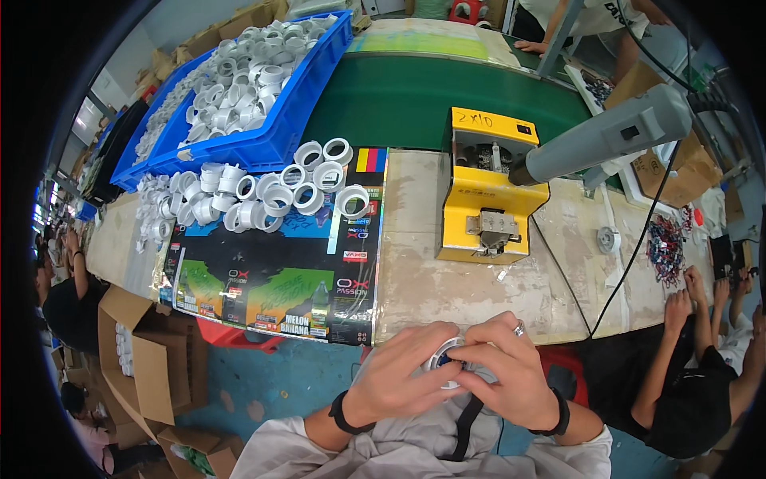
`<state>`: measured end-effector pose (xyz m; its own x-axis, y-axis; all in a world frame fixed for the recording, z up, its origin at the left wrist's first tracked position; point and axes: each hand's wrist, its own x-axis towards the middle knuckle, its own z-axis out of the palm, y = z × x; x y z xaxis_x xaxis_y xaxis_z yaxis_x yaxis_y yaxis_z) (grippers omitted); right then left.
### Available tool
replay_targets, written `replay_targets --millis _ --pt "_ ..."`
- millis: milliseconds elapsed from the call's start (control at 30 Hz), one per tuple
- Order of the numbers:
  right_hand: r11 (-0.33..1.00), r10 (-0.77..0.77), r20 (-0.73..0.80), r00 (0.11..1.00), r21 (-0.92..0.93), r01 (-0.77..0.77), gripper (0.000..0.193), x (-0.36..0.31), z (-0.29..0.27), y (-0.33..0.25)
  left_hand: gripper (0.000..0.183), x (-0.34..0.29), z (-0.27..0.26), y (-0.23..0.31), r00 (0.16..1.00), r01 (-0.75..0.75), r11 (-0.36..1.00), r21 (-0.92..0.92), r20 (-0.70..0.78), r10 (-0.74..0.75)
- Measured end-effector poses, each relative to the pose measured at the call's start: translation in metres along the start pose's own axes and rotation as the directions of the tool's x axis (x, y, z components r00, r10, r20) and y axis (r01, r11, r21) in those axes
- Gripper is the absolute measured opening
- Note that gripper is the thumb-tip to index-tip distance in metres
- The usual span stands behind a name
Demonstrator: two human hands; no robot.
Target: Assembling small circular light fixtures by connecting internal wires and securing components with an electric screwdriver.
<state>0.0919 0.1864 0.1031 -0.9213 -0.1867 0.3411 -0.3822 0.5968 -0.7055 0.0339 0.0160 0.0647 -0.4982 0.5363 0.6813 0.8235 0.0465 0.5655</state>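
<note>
White ring [437, 354] lies between left hand [401, 372] and right hand [512, 369], by the table's [415, 299] near edge, opening upward. Left grips its rim; right's fingers curl at the opening, grip unclear.

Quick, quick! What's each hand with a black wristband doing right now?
Left hand: closed, holding the white ring.
Right hand: fingers bent at the ring's opening; can't tell if they grip anything.
</note>
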Motion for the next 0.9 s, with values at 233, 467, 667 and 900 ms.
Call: replay_targets --millis 233,467,667,900 --pt "0.994 0.075 -0.371 0.925 0.103 -0.039 0.073 0.015 -0.01 0.026 0.034 -0.01 -0.006 -0.01 0.999 0.043 0.999 -0.022 0.002 -0.043" --pt "0.909 0.124 -0.734 0.668 0.353 0.22 0.073 0.134 -0.032 0.065 0.035 -0.015 -0.008 -0.012 0.982 0.183 0.983 0.016 -0.051 -0.182" --pt "0.796 -0.036 -0.811 0.583 0.33 0.508 0.081 0.12 -0.044 0.055 0.036 -0.024 -0.017 -0.028 0.963 0.251 0.968 -0.013 -0.099 -0.251" --pt "0.773 0.122 -0.566 0.815 0.569 0.279 0.087 0.087 -0.018 0.075 0.037 -0.028 -0.008 -0.046 0.961 0.263 0.963 -0.06 -0.068 -0.267"
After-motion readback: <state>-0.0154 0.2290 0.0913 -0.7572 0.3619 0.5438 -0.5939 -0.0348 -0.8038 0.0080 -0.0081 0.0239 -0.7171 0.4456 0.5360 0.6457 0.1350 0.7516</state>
